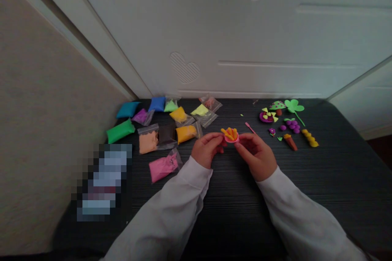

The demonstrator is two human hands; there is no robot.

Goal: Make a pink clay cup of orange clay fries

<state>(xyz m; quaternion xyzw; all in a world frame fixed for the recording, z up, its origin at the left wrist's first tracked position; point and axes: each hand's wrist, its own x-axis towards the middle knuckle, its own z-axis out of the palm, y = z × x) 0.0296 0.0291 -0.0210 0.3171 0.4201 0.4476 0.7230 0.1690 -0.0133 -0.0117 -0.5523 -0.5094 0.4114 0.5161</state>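
Observation:
Between my two hands, above the dark table, is a small clay model of French fries (230, 134): yellow-orange sticks standing in a pink holder. My left hand (208, 149) pinches its left side with thumb and fingers. On the right side, my right hand (256, 155) grips the pink holder the same way. Just beyond the fingers lies a thin pink modelling tool (250, 127), partly near my right hand. To the left of my left hand sits a bag of yellow-orange clay (186, 133), and a bag of pink clay (163, 167) lies nearer to me by my left sleeve.
More clay packs, such as a green one (120, 131) and a blue one (157, 104), spread over the left. Finished clay pieces stand at right: a purple bowl (266, 116), grapes (293, 126), a clover (294, 106). A blurred rectangle (104, 179) covers the left front. A white panel (245, 40) rises behind.

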